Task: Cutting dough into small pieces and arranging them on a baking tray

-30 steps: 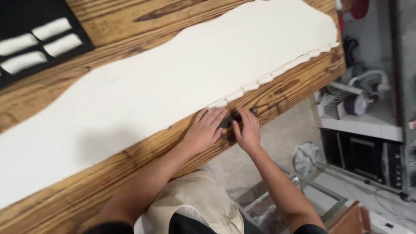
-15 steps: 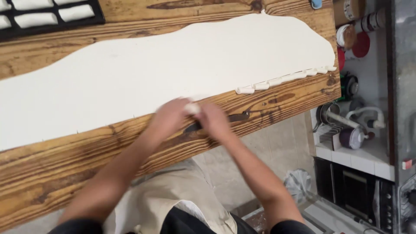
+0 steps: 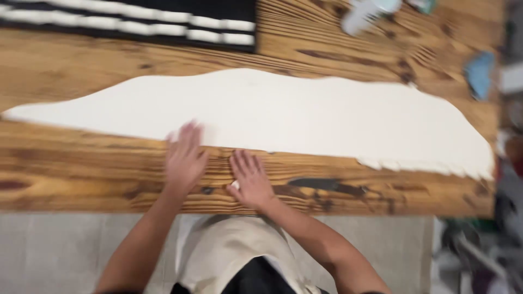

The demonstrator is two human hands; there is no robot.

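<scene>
apron (image 3: 229,256): pale, worn by the person, just below the table edge.
right hand (image 3: 249,182): flat on the bare wood, fingers spread and pointing at the dough; it holds nothing whole, but a small white scrap (image 3: 235,185) shows under the thumb side. Whether it is pinched or only pressed I cannot tell.
left hand (image 3: 185,158): open, palm down, fingertips touching the near edge of the dough; blurred, so the exact contact is unclear.
table (image 3: 81,174): dark-grained wood, bare in front of both hands.
dough (image 3: 283,114): long thin white sheet lying across the table just beyond the hands; its near right edge is ragged.
tray (image 3: 163,24): black, well beyond the dough, carrying rows of white cut pieces.
far clutter: a pale bottle (image 3: 362,12) and a blue object (image 3: 479,73), both blurred.
risk, tearing: the sheet looks thin, so a pull from the left fingertips could stretch or rip the edge.
risk, sticking: a pressed scrap may smear into the wood grain.
risk, edge: the hands work near the table's front, so a loose piece could drop off.
</scene>
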